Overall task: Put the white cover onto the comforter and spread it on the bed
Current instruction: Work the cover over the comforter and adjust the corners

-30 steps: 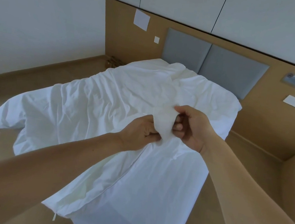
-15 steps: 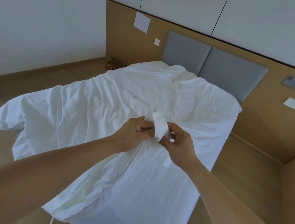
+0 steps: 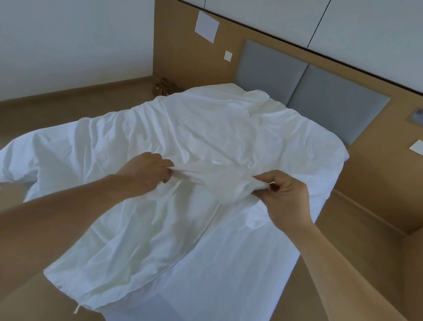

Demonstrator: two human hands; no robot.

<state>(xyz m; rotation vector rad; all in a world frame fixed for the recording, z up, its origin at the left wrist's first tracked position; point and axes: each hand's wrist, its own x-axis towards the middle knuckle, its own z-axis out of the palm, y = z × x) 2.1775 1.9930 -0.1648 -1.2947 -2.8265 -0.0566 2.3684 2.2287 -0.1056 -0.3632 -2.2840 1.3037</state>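
Your left hand (image 3: 147, 176) and right hand (image 3: 284, 198) each pinch the white cover (image 3: 210, 180), fingers curled tight on a taut stretch lifted over the bed's (image 3: 226, 309) middle; the rest trails to the near left corner (zip pull (image 3: 76, 314) dangling there); soft, light, limp, probably slippery; better to grip at seams or corners, bunching plenty.
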